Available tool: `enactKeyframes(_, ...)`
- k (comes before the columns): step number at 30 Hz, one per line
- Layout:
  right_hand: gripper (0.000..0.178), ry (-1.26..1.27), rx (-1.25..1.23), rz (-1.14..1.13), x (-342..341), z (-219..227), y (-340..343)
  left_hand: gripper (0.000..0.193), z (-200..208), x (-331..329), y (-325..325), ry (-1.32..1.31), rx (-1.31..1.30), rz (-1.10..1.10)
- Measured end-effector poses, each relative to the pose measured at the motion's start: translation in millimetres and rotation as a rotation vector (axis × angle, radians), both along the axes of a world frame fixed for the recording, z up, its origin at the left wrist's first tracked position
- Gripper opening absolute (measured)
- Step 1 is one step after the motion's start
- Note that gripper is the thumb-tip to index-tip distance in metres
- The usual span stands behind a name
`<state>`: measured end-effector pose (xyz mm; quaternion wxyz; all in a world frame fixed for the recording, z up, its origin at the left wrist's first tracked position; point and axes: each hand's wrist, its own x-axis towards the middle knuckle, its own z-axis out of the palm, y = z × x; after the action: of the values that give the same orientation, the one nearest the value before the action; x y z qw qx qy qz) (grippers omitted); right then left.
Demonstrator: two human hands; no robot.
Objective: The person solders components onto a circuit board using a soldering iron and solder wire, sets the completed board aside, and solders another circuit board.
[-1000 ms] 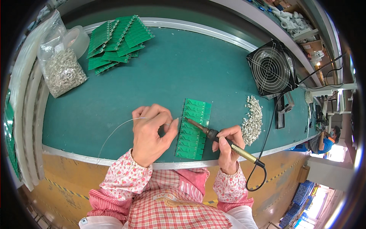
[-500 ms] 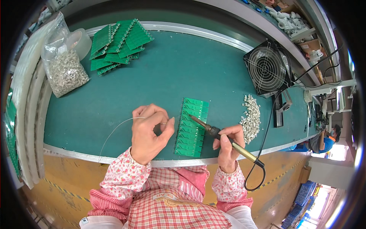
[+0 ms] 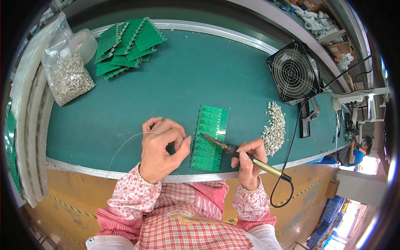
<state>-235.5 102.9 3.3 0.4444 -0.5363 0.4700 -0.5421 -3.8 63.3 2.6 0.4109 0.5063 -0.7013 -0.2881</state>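
Green bench (image 3: 146, 91) is lying underneath. Your left hand (image 3: 162, 148), grip narrow, is holding thin wire (image 3: 129, 138) just left of the circuit board (image 3: 208, 156); your right hand (image 3: 249, 162) is gripping the soldering iron (image 3: 230, 148). Advised: steady tip, sparing wire.

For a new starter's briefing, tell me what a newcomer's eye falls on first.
Probably the green rectangular circuit board near the picture's centre, with the black and gold soldering iron in the right hand slanting over it. Next, the square black fan at upper right and the clear plastic bag of small pale parts at upper left.
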Motion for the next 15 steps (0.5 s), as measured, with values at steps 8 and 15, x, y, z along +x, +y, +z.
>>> enactKeyframes(8,0.018,0.015,0.019,0.006,2.8,3.3,-0.7,0.027,-0.9,-2.8,-0.2,-0.037,0.010,0.002)
enactKeyframes(15,0.018,0.017,0.019,0.024,1.0,1.0,0.2,0.026,-0.7,-2.8,-0.5,-0.034,-0.001,0.013)
